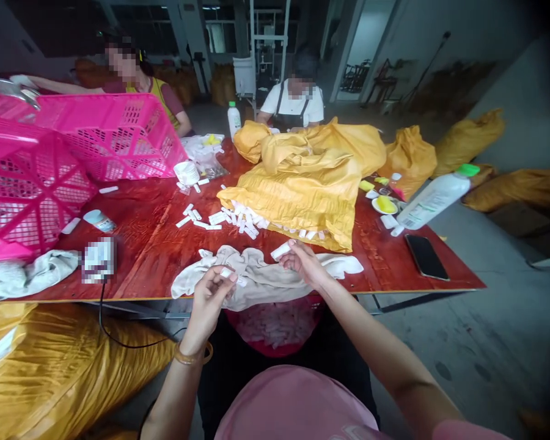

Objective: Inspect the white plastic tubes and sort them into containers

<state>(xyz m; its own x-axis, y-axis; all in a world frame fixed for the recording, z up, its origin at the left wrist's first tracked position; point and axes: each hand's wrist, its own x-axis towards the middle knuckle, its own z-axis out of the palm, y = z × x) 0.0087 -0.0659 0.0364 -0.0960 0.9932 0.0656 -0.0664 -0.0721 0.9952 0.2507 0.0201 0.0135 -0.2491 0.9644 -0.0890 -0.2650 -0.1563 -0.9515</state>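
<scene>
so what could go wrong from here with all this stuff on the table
The right hand holds a white piece near the fingertips, so it could slip and drop onto the cloth. The loose pieces by the mouth of the yellow sack might scatter if the sack is nudged. The black cable hangs over the front edge of the table and could get snagged.

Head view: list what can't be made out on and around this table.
All in the head view:
Yellow sack on the table: its depths, hidden by its folds.
White piece in the left hand: partly covered by that hand.
Pink tub below: far side, hidden by cloth and table edge.
Pink basket, far left: cut off by the picture's left edge.
Green-capped bottle, right: label print too small.
</scene>
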